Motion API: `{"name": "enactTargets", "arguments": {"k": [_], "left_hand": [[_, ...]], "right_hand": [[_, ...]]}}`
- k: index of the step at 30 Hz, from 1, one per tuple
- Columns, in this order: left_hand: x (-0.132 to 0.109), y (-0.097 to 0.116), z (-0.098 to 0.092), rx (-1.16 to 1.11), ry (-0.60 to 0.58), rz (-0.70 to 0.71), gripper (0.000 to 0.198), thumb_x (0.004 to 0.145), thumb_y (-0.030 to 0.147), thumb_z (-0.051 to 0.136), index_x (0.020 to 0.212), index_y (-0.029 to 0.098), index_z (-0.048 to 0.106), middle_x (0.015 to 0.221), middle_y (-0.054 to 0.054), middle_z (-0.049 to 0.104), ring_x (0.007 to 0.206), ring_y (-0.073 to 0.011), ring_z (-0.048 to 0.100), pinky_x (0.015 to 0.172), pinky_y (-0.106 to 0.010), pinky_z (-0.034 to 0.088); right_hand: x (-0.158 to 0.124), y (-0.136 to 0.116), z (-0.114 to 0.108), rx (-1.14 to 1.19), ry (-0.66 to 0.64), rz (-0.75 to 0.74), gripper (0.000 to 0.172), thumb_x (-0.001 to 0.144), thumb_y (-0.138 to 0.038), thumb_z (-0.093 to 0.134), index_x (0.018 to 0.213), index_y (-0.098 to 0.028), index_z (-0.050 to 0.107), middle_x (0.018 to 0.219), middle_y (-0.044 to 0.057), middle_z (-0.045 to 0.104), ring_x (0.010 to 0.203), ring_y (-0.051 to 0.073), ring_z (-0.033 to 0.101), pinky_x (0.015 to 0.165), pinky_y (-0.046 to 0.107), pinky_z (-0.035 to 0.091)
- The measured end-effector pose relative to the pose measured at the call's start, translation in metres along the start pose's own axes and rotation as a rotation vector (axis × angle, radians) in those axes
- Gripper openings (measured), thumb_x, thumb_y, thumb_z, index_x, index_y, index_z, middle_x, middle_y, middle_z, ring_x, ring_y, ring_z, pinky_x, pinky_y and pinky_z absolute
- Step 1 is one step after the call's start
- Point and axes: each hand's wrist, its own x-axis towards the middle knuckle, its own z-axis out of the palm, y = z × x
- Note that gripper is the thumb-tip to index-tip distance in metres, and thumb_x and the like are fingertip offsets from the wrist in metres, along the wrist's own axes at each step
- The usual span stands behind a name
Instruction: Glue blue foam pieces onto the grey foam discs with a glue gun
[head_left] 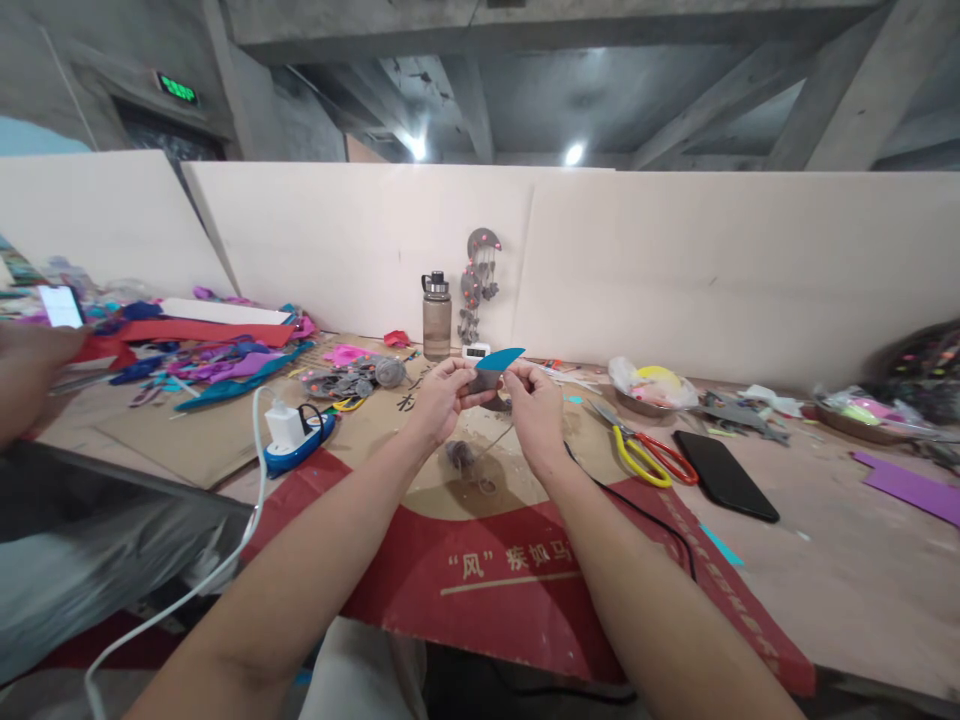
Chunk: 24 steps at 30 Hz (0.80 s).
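Note:
Both my hands are raised over the middle of the table, pinching a small blue leaf-shaped foam piece (pixel 498 359) between them. My left hand (pixel 444 394) grips its left end, fingers closed. My right hand (pixel 534 404) pinches the right end, and a thin thread (pixel 495 447) runs down from it to a small grey piece (pixel 459 455) lying on the cardboard (pixel 420 480). Something dark sits behind the blue piece between my fingers; I cannot make it out.
Yellow and red scissors (pixel 646 452) and a black phone (pixel 724 474) lie to the right. A bottle (pixel 436 316) and grey hanging ornament (pixel 477 280) stand at the back. A power strip (pixel 298 436) and coloured foam scraps (pixel 210 358) lie left. Another person's arm (pixel 30 372) is at far left.

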Motion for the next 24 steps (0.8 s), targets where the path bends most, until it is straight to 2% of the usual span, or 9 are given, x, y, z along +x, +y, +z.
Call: {"name": "enactTargets", "arguments": {"k": [9,13,19,24], "left_hand": [[0.002,0.001,0.000,-0.022,-0.008,-0.061,0.019,0.070,0.020,0.071,0.077,0.017,0.054,0.073,0.001,0.063,0.066,-0.0123,0.067,0.075,-0.035,0.061],[0.004,-0.001,-0.002,-0.027,-0.049,-0.077,0.018,0.072,0.020,0.073,0.079,0.015,0.058,0.079,-0.001,0.066,0.071,-0.0122,0.068,0.079,-0.034,0.061],[0.003,0.001,-0.003,-0.064,-0.121,-0.097,0.018,0.070,0.016,0.075,0.080,0.014,0.060,0.084,-0.003,0.067,0.076,-0.0138,0.068,0.081,-0.034,0.060],[0.004,0.002,-0.003,-0.047,-0.066,-0.085,0.018,0.072,0.020,0.075,0.075,0.014,0.059,0.078,-0.001,0.066,0.073,-0.0125,0.067,0.082,-0.036,0.060]], "right_hand": [[0.003,-0.003,-0.001,0.198,-0.109,0.097,0.015,0.075,-0.033,0.055,0.069,-0.020,0.054,0.068,-0.002,0.055,0.063,0.012,0.046,0.061,0.025,0.036],[0.006,0.004,-0.002,0.231,-0.098,0.164,0.018,0.074,-0.038,0.056,0.071,-0.020,0.055,0.068,-0.003,0.054,0.059,0.010,0.043,0.056,0.024,0.033],[0.007,0.007,-0.004,0.250,-0.085,0.179,0.021,0.073,-0.040,0.059,0.071,-0.020,0.055,0.067,-0.003,0.053,0.058,0.010,0.041,0.054,0.023,0.030],[0.005,0.006,-0.003,0.228,-0.105,0.172,0.022,0.073,-0.042,0.059,0.073,-0.020,0.055,0.070,-0.001,0.055,0.059,0.010,0.041,0.052,0.023,0.029]]}}
